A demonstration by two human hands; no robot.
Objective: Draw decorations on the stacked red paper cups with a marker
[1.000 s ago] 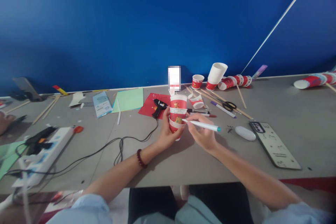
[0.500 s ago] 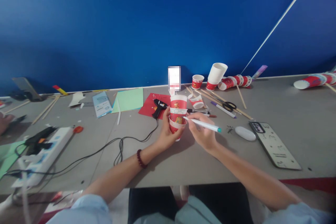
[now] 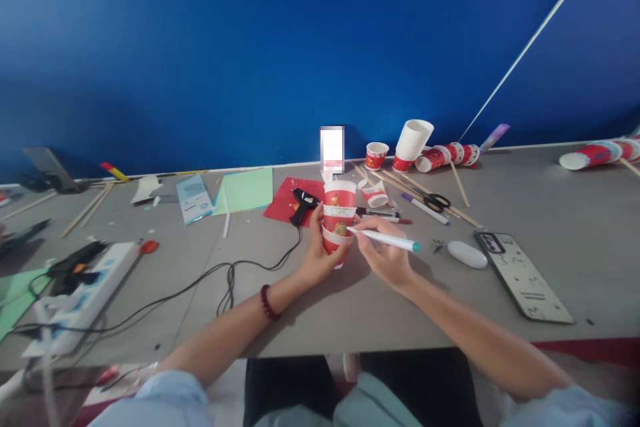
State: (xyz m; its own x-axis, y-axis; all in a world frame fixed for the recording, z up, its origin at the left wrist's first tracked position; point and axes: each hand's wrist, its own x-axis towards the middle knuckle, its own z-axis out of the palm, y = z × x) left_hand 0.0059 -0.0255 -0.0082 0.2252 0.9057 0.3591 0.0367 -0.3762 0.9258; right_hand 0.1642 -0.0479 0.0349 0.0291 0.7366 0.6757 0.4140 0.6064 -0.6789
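A column of red and white paper cups (image 3: 339,195) stands upright in front of me, one cup above another. Wrapped around its lower part is my left hand (image 3: 320,250), fingers on the left side and thumb across the front. My right hand (image 3: 387,255) pinches a white marker pen (image 3: 387,238) with a teal end pointing right. The pen's tip is at the right side of the cups, by the yellowish picture on the middle cup; whether it touches is too small to tell. Behind my left hand, a black glue gun (image 3: 303,205) lies on red paper (image 3: 283,202).
Scissors (image 3: 436,201), a purple marker (image 3: 425,209) and wooden sticks lie behind my right hand. To the right are a white mouse-shaped case (image 3: 467,254) and a phone (image 3: 525,277). A power strip (image 3: 95,300) sits left, its black cables crossing the table. More paper cups (image 3: 413,143) stand at the back.
The marker's tip has shifted slightly left and down along the cups. My left hand and the cups look unmoved. Another person's hand at the far left edge has gone out of view.
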